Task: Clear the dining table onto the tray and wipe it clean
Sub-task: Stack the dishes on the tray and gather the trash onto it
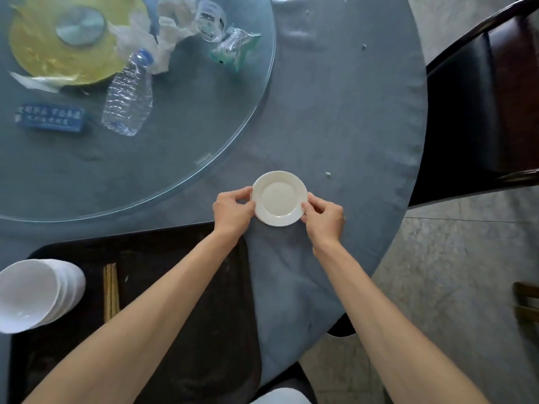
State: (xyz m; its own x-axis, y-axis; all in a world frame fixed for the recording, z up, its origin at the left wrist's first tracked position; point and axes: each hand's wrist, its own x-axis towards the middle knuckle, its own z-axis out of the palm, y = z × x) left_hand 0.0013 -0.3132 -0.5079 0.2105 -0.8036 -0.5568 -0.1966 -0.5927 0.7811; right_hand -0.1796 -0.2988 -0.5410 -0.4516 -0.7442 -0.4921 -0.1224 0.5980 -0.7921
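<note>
A small white plate (pixel 279 198) sits on the blue-grey tablecloth (pixel 335 118) near the table's front edge. My left hand (pixel 232 212) pinches its left rim and my right hand (pixel 323 217) pinches its right rim. A black tray (pixel 186 287) lies at the lower left, just left of the plate. On the tray are stacked white bowls (pixel 35 293) and a pair of wooden chopsticks (pixel 110 291). I cannot tell whether the plate is lifted off the cloth.
A glass turntable (pixel 204 135) carries an empty plastic bottle (pixel 128 94), crumpled tissues (pixel 151 36), plastic wrappers (pixel 230 45), a blue sign (pixel 49 118) and a yellow disc (pixel 52 51). A dark chair (pixel 481 106) stands at the right. Small crumbs (pixel 328 174) dot the cloth.
</note>
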